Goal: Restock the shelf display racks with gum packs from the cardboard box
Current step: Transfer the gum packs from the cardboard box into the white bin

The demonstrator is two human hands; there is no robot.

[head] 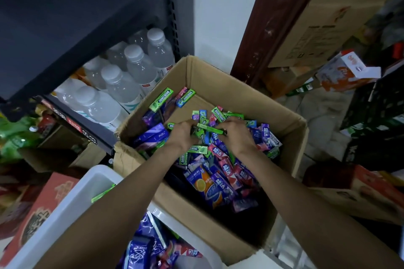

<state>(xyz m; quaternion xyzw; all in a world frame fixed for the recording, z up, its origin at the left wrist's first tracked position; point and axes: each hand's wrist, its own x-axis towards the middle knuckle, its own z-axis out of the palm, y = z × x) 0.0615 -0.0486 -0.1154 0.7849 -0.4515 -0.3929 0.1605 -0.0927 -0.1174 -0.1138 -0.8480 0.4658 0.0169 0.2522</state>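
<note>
Both hands down in the cardboard box (218, 76), gathering green Doublemint gum packs (211, 129) out of the loose heap.

We have the left hand (182, 135) and the right hand (235, 135) curled in from either side on a small clutch of the green sticks, each grip closed around pack ends near the middle of the box (exactly how many packs each one holds we cannot tell, as the fingers are mostly hidden). We judge these packs light, stiff and flat, with glossy wrappers that will slide on one another, so a bundle is best pinched across its long flat faces, edges squared together, not taken by the tips. The purple and pink gum packs (227, 168) lie jumbled around and beneath. A white display bin (72, 205) sits just beside the box.
</note>
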